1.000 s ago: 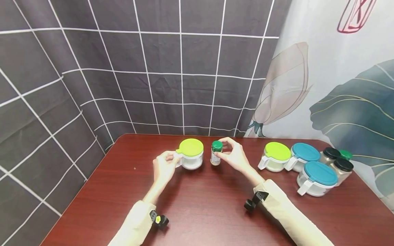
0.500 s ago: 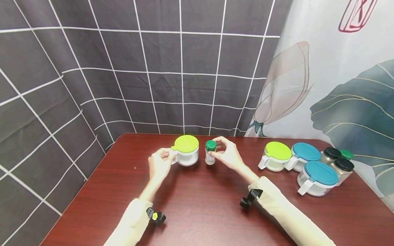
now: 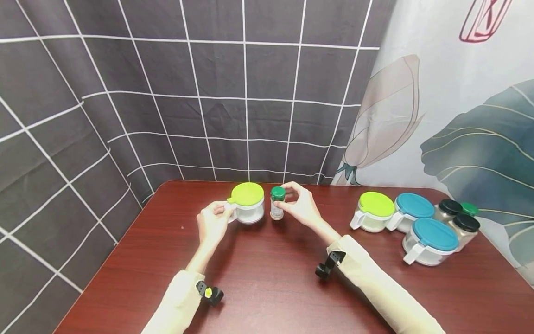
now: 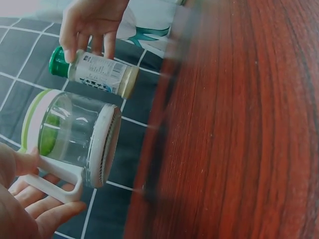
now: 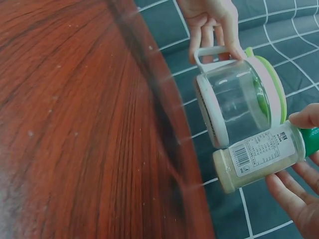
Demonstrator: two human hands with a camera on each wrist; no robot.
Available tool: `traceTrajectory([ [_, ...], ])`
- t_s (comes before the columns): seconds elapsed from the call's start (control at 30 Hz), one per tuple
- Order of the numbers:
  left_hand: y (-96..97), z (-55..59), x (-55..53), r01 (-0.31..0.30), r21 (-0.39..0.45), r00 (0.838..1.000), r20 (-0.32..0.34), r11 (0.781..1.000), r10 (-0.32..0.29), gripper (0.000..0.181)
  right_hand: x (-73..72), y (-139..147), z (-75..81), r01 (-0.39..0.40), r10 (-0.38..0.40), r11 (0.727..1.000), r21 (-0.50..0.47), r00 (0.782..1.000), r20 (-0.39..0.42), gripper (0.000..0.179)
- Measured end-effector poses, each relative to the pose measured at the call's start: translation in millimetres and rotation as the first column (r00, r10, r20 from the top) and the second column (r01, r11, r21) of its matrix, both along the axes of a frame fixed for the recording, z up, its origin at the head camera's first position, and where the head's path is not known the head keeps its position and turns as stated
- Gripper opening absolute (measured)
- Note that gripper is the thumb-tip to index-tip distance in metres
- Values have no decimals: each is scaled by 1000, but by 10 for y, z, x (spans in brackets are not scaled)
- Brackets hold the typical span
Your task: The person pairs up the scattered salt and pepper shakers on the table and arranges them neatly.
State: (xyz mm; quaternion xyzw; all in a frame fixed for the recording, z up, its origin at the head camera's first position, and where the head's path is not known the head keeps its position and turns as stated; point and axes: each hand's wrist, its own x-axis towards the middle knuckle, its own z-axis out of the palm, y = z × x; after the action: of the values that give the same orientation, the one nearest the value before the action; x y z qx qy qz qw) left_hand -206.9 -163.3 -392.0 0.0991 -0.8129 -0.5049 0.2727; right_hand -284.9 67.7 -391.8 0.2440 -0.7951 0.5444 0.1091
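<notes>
My left hand (image 3: 212, 226) grips the white handle of a clear seasoning jar (image 3: 251, 214) with a lime-green lid. My right hand (image 3: 304, 208) pinches a small spice bottle (image 3: 277, 212) with a green cap between thumb and fingers. Jar and bottle are upright side by side, a narrow gap between them in the head view. Both wrist views show tiled cloth between their bases and the tabletop, so they are held above it. A printed barcode label (image 5: 262, 151) wraps the bottle, with pale contents inside. The glass body of the jar (image 4: 75, 130) looks see-through.
On the right of the reddish-brown table (image 3: 267, 287) stand another lime-lidded jar (image 3: 375, 211), two blue-lidded jars (image 3: 414, 208), two black-lidded bottles (image 3: 465, 227) and a green-capped one (image 3: 469, 208). Grey tiled cloth (image 3: 217, 116) hangs behind the table.
Both hands have moved left and slightly toward the back, carrying the jar and the spice bottle with them. The gap between the two has narrowed. The containers on the right stay put.
</notes>
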Motion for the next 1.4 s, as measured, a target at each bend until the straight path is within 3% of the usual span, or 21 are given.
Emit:
traceTrajectory([
  [0.1,-9,3,-5,-5,3,1000,-3,1000,5,23,-18,-46,13,0,0,1000,-5,1000,0,36],
  [0.2,-13,14,-10,-4,12,1000,-4,1000,4,23,61,-85,135,-2,2,1000,-7,1000,8,35],
  [0.33,-22,23,-16,-9,9,1000,4,1000,9,24,44,-112,140,-5,5,1000,-13,1000,19,36],
  [0.43,-39,16,-22,-18,3,1000,9,1000,18,24,-66,-126,25,-4,5,1000,-24,1000,24,37],
  [0.67,-96,-31,-69,-41,-6,999,11,999,41,25,-132,-168,-2,19,-18,999,-29,999,31,37],
  [1.0,-140,-56,-103,-77,-8,995,61,997,77,26,-226,-251,-46,15,-11,998,-58,997,72,38],
  [1.3,-160,-93,-138,-100,-14,993,70,995,100,26,-3,-306,191,4,0,999,-44,995,95,35],
  [1.4,-172,-106,-149,-103,-10,992,67,995,104,26,-11,-323,181,-1,5,999,-42,996,86,35],
])
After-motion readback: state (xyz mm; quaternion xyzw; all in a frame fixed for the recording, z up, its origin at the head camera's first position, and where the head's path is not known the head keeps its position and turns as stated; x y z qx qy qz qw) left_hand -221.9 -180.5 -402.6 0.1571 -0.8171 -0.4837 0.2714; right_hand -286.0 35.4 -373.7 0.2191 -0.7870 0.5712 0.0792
